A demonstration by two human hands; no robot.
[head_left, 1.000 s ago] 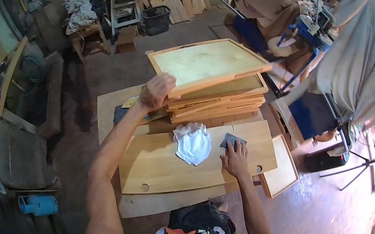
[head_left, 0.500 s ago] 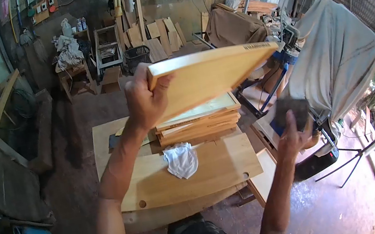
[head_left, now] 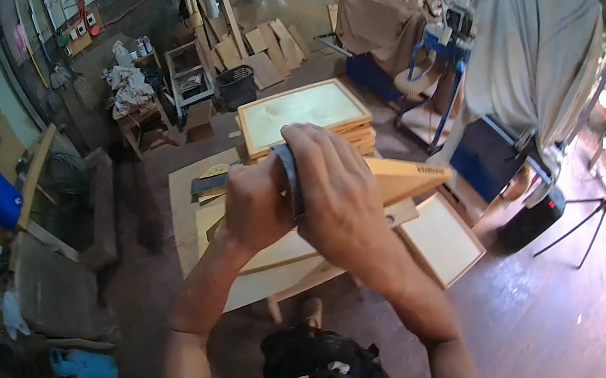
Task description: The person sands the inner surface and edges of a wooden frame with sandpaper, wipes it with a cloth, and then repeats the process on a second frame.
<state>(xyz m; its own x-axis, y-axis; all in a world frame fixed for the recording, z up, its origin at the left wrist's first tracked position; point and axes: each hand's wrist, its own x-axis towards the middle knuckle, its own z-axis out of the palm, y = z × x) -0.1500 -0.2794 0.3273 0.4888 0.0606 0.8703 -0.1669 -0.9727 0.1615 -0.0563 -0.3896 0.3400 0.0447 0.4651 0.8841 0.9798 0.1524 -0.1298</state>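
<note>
In front of my chest I hold a wooden framed panel, tilted so that its edge with dark lettering points right. My left hand is closed round its near corner. My right hand curls over the same corner with a dark grey piece of sandpaper folded under its fingers, pressed to the frame's edge. The two hands are nearly touching and cover much of the panel. Beyond them a stack of similar framed panels lies on the wooden worktable.
Left of the stack lie a yellow sanding pad and dark sheets. Another framed panel sits low at the right. Draped machines stand at the right, a tripod near them. A black basket and boards are at the back wall.
My right hand has come from the right with the sandpaper onto the panel's corner. The panel has come lower and nearer, turning edge-up; the view has shifted.
</note>
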